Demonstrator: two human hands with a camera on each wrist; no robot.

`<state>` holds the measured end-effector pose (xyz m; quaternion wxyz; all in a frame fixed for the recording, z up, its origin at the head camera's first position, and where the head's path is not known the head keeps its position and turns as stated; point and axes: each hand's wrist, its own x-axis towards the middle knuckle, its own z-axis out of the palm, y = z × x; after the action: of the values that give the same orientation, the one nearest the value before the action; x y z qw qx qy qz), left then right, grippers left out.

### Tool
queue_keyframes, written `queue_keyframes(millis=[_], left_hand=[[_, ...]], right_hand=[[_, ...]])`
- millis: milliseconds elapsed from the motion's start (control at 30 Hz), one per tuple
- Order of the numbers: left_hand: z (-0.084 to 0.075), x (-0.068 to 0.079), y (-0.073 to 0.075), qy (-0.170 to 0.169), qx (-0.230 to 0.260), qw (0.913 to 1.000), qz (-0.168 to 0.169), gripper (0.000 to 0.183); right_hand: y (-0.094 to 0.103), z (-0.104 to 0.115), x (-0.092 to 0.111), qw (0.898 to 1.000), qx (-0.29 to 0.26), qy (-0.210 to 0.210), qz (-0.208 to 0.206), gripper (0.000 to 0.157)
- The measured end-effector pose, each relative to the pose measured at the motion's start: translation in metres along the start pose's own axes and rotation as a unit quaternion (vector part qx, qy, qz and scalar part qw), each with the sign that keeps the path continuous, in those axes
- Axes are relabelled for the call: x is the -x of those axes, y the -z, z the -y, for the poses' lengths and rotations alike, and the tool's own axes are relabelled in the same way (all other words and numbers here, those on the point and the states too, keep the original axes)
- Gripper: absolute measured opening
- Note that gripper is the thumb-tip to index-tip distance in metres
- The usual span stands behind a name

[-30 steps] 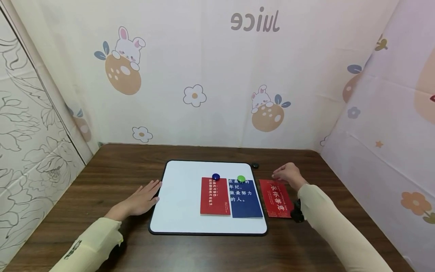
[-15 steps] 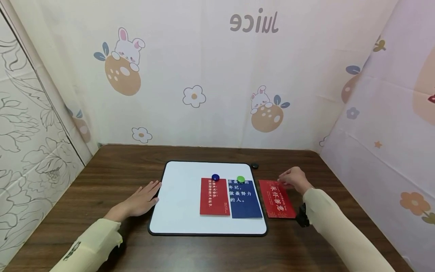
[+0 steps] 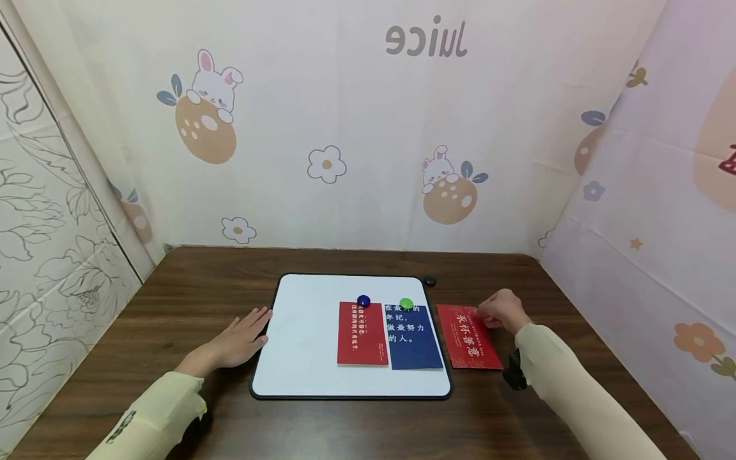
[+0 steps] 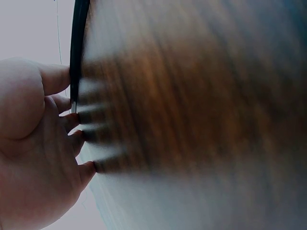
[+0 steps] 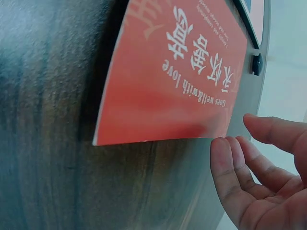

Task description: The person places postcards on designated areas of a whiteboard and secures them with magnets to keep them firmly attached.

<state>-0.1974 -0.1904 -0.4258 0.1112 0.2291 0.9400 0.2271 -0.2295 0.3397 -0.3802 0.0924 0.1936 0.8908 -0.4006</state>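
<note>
In the head view my left hand lies with spread fingers on the table, fingertips at the left edge of a whiteboard. The left wrist view shows those fingertips along the black frame. My right hand is at the right edge of a loose red card with white writing. Up close, the fingertips meet the card's corner from outside, while the thumb stands apart from them. Shadow shows beneath the card's near edge.
On the whiteboard, a blue magnet sits atop another red card, and a green magnet atop a blue card. A small black round piece lies by the board's upper right corner. A patterned curtain backs the wooden table.
My right hand has slid from above the loose red card's top edge to its right edge, moving right and slightly nearer. The left hand and the board have stayed in place.
</note>
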Motion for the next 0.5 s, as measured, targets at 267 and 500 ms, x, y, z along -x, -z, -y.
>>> queue_keyframes(millis=[267, 500], left_hand=[[0.0033, 0.0001, -0.0036, 0.002, 0.001, 1.0, -0.002, 0.055], [0.0043, 0.0004, -0.0047, 0.002, 0.004, 1.0, -0.004, 0.055]], right_hand=[[-0.0011, -0.0056, -0.0008, 1.0, 0.012, -0.008, 0.006, 0.026], [-0.0032, -0.0071, 0.0005, 0.999, 0.033, -0.016, 0.0, 0.031]])
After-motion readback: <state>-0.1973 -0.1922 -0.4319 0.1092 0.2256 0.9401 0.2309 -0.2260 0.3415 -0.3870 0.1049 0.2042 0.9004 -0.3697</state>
